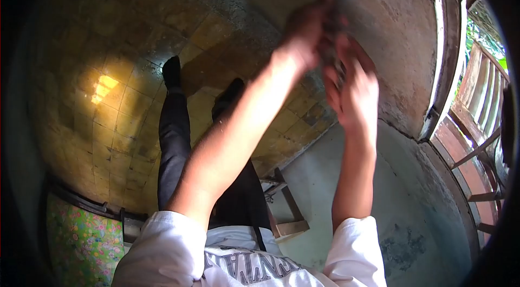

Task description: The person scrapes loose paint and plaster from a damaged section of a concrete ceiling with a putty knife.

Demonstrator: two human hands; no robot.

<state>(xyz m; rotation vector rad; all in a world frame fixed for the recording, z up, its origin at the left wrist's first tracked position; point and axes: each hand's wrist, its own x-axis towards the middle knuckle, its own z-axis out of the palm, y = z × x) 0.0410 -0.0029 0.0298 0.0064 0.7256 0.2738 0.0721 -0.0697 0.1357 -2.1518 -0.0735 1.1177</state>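
Both hands are raised close together in front of the wall [395, 32]. My left hand [304, 31] is smeared by motion, so its fingers cannot be told apart. Just below and to the right of it, my right hand [358, 84] has its fingers bent inward toward the left one. A dark greyish blur [337, 24] lies between the hands; its kind cannot be made out. Whether the hands touch each other is hidden by the blur.
A yellowish tiled floor [116, 124] lies to the left, under my outstretched legs. A wooden stool or frame [292, 205] stands beside them. Floral fabric [84, 238] covers something at lower left. Slatted wooden furniture [479, 92] shows through an opening at right.
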